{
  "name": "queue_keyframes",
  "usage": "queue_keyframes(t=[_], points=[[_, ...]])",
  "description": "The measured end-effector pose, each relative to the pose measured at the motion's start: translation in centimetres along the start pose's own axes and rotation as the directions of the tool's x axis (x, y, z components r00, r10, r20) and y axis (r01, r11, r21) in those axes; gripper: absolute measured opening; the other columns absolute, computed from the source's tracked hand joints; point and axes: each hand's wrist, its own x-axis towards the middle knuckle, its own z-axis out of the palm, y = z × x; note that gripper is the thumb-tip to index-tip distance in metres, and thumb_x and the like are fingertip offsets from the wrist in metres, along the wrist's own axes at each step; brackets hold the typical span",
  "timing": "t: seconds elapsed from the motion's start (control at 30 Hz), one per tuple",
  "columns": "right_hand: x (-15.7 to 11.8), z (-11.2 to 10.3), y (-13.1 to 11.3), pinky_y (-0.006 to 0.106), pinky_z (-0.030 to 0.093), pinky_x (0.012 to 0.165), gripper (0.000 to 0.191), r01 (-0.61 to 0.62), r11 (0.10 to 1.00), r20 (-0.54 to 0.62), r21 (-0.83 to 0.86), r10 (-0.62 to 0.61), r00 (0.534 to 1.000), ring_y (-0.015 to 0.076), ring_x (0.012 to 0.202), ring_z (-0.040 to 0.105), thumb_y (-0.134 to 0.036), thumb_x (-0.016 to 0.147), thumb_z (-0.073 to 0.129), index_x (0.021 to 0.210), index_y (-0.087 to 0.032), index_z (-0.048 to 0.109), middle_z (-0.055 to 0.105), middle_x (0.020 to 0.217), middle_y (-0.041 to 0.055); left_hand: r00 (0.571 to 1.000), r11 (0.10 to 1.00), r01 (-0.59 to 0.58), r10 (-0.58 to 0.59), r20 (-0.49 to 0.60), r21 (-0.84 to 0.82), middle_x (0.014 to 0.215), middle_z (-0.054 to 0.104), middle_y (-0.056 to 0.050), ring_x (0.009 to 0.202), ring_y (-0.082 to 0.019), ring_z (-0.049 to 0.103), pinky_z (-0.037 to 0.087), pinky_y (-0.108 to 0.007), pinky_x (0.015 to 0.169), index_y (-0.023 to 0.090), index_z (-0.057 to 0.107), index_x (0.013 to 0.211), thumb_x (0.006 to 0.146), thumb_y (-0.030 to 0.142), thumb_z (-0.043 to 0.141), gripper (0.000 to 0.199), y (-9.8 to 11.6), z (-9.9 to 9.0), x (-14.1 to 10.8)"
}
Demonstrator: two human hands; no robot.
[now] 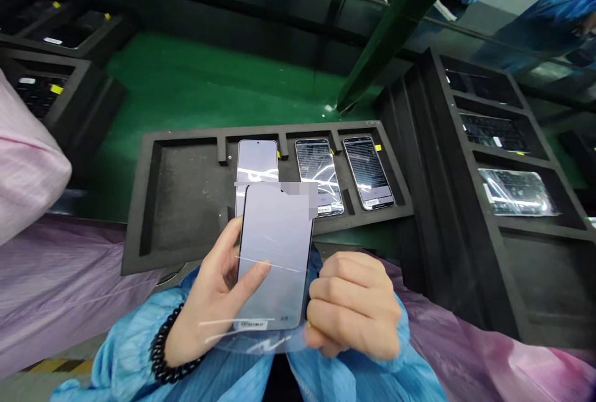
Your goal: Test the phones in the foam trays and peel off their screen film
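Observation:
A phone (279,234) with a pale lit screen is held upright by my left hand (218,296), whose thumb lies across the screen and whose other fingers go behind. Clear film shows around the phone's lower end. My right hand (354,306) is closed at the phone's lower right corner, its fingertips at the film's edge. Beyond my hands lies a black tray (186,203) with a pale-screened phone (257,159) partly hidden by the held one, a phone with text (319,169) and another phone with text (367,172) at the right.
Stacked black trays (507,222) with wrapped phones stand at the right, more trays (84,73) at the left. A green post (395,35) rises from the green table (209,85). Pink cloth is on both sides. People in blue sleeves are across the table.

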Motion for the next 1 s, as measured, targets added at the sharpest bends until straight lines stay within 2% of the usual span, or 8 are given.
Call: queue_keyframes(t=[0.17, 0.3, 0.37, 0.43, 0.53, 0.67, 0.83, 1.0], points=[[1.8, 0.5, 1.8, 0.036, 0.055, 0.083, 0.031, -0.002, 0.999, -0.015, -0.047, 0.001, 1.0, 0.0183, 0.085, 0.063, -0.027, 0.092, 0.059, 0.061, -0.027, 0.059, 0.074, 0.078, -0.0012, 0.989, 0.952, -0.144, 0.128, 0.078, 0.271, 0.11, 0.072, -0.008, 0.107, -0.025, 0.066, 0.054, -0.033, 0.097, 0.021, 0.05, 0.143, 0.094, 0.049, 0.057, 0.056, -0.7, -0.4, 1.7], [3.6, 1.5, 3.5, 0.046, 0.045, 0.109, 0.024, -0.169, 0.986, 0.145, -0.012, 0.169, 0.975, 0.0186, 0.094, 0.068, -0.02, 0.089, 0.067, 0.067, -0.027, 0.061, 0.078, 0.081, -0.008, 0.976, 0.901, -0.163, 0.087, 0.202, 0.401, 0.096, 0.072, -0.007, 0.1, -0.028, 0.067, 0.053, -0.038, 0.096, 0.021, 0.056, 0.14, 0.093, 0.051, 0.058, 0.056, -1.5, -0.5, 3.2], [3.8, 2.0, 4.2, 0.047, 0.044, 0.109, 0.023, -0.4, 0.915, 0.094, 0.048, 0.394, 0.914, 0.0181, 0.09, 0.069, -0.023, 0.091, 0.068, 0.069, -0.026, 0.063, 0.076, 0.079, -0.0058, 0.978, 0.961, -0.071, 0.014, 0.209, 0.267, 0.103, 0.072, -0.005, 0.092, -0.023, 0.068, 0.056, -0.033, 0.085, 0.023, 0.053, 0.143, 0.093, 0.048, 0.059, 0.056, -1.5, -0.5, 3.6], [3.4, 2.4, 4.9, 0.044, 0.049, 0.102, 0.025, -0.593, 0.788, 0.055, 0.166, 0.593, 0.803, 0.0177, 0.09, 0.069, -0.028, 0.096, 0.063, 0.071, -0.024, 0.066, 0.075, 0.084, -0.0022, 0.984, 0.997, 0.04, -0.05, 0.174, 0.06, 0.11, 0.073, -0.004, 0.087, -0.019, 0.069, 0.055, -0.026, 0.073, 0.026, 0.048, 0.147, 0.093, 0.043, 0.062, 0.059, -0.9, -0.3, 3.8], [2.7, 3.0, 5.6, 0.039, 0.053, 0.099, 0.029, -0.686, 0.65, 0.096, 0.327, 0.699, 0.709, 0.0183, 0.103, 0.067, -0.031, 0.101, 0.051, 0.083, -0.023, 0.072, 0.073, 0.1, 0.0023, 0.983, 0.979, 0.151, -0.134, 0.128, -0.137, 0.111, 0.074, -0.004, 0.086, -0.016, 0.07, 0.053, -0.02, 0.066, 0.025, 0.048, 0.147, 0.091, 0.038, 0.066, 0.06, 0.6, -0.1, 3.8], [2.3, 3.7, 5.9, 0.042, 0.049, 0.107, 0.03, -0.672, 0.651, 0.057, 0.353, 0.702, 0.71, 0.0196, 0.113, 0.065, -0.031, 0.103, 0.045, 0.093, -0.022, 0.072, 0.071, 0.107, 0.0038, 0.964, 0.954, 0.214, -0.172, 0.202, -0.211, 0.117, 0.073, -0.005, 0.092, -0.016, 0.071, 0.056, -0.02, 0.069, 0.024, 0.052, 0.144, 0.094, 0.041, 0.059, 0.053, 2.5, 0.2, 3.4], [2.4, 3.9, 5.6, 0.045, 0.05, 0.108, 0.038, -0.684, 0.687, 0.033, 0.245, 0.699, 0.714, 0.0232, 0.118, 0.063, -0.034, 0.106, 0.034, 0.1, -0.021, 0.069, 0.069, 0.113, 0.0083, 0.92, 0.911, 0.287, -0.177, 0.35, -0.295, 0.119, 0.073, -0.009, 0.102, -0.025, 0.072, 0.06, -0.035, 0.082, 0.023, 0.042, 0.15, 0.098, 0.056, 0.039, 0.062, 3.3, 0.4, 3.0], [2.2, 4.2, 5.7, 0.045, 0.051, 0.108, 0.037, -0.662, 0.679, 0.012, 0.316, 0.695, 0.719, 0.0247, 0.117, 0.064, -0.033, 0.105, 0.037, 0.099, -0.019, 0.07, 0.069, 0.113, 0.0108, 0.916, 0.91, 0.293, -0.178, 0.36, -0.295, 0.121, 0.073, -0.01, 0.101, -0.027, 0.072, 0.06, -0.039, 0.084, 0.023, 0.038, 0.152, 0.097, 0.058, 0.04, 0.066, 3.4, 0.2, 2.9]])
